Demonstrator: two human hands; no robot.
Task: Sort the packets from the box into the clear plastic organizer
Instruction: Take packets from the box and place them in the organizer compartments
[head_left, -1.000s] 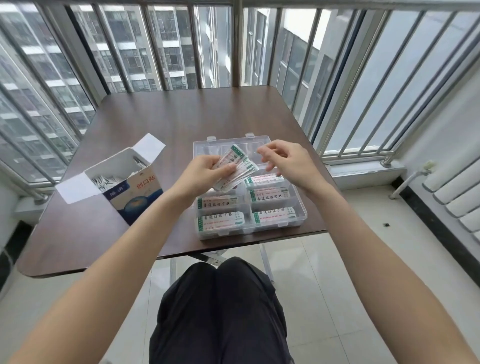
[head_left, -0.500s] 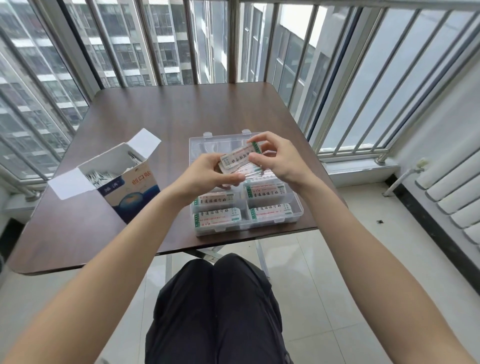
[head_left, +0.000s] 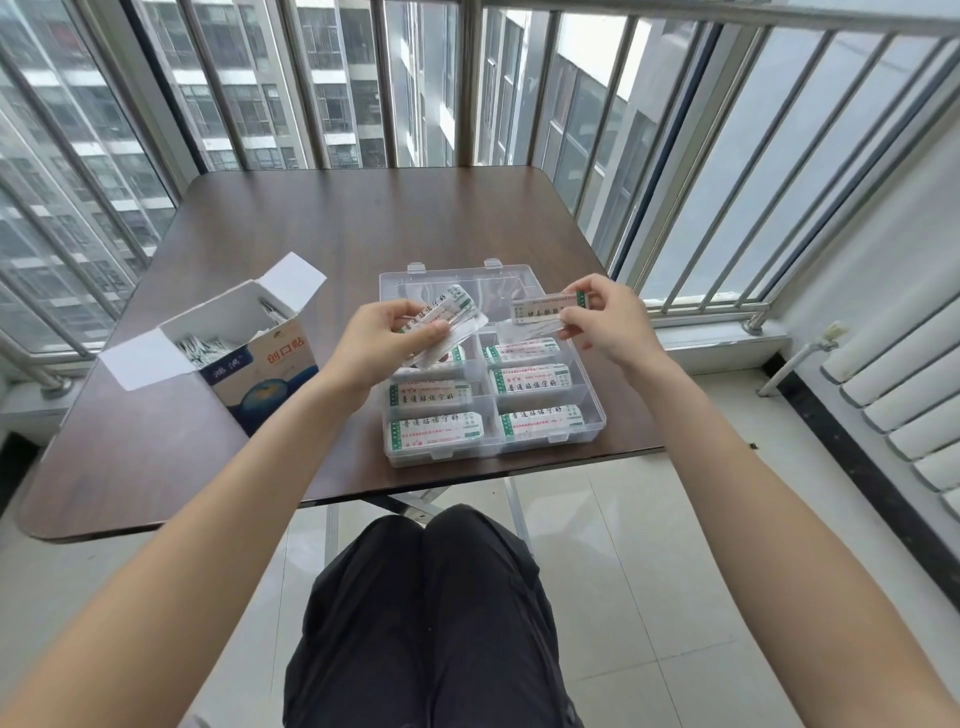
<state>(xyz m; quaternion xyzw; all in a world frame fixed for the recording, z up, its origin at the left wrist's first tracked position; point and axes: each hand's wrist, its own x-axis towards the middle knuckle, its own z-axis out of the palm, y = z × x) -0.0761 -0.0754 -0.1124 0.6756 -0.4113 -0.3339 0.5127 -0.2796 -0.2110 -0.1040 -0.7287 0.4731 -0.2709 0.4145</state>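
Note:
The clear plastic organizer (head_left: 592, 415) lies open at the table's near edge, and several of its compartments hold white packets with green ends (head_left: 530, 382). My left hand (head_left: 376, 343) grips a fanned stack of packets (head_left: 452, 325) above the organizer's left side. A small bunch of packets (head_left: 545, 312) is pinched in my right hand (head_left: 605, 319) above the back right compartments. The open blue and white box (head_left: 260, 358) stands to the left with more packets inside.
The brown table (head_left: 337, 228) is square, with its near edge just in front of my knees. Metal window bars run along the far and right sides. A white radiator (head_left: 904, 395) stands on the right over a tiled floor.
My right hand has drawn a few packets off the stack and moved right, away from my left hand. The left hand keeps the rest of the stack.

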